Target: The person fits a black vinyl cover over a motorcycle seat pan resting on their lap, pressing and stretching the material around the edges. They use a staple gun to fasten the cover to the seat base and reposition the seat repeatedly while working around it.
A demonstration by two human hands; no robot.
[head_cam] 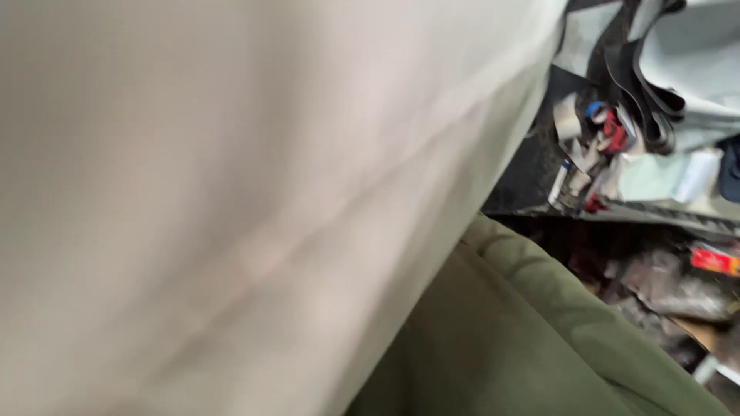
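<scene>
Mostly, a big pale cloth (231, 208) filled the view. It was very close to the camera and blurry, and it covered the whole left side and the middle, from the top edge down to the bottom. A soft fold ran across it on a slant. Under its lower right edge there was a green sleeve (524, 339), thick and soft, going down toward the bottom right corner. The cloth lay over the top part of the sleeve. No hand could be seen, left or right, so I could not tell if the fingers were apart, together, or holding something. At the top right, past the edge of the cloth, there was a messy desk (532, 173) with a dark top. A heap of small things (590, 146) sat on it, white, red and blue bits all crowded together, too small and blurry to name. Just beside them lay pale grey fabric (678, 62) with dark bands (640, 85) curling over it. Lower down on the right, below the desk, it was dark and full of junk. A small red and orange box (715, 260) showed at the right edge, near some crumpled brown and grey stuff (671, 296).
</scene>
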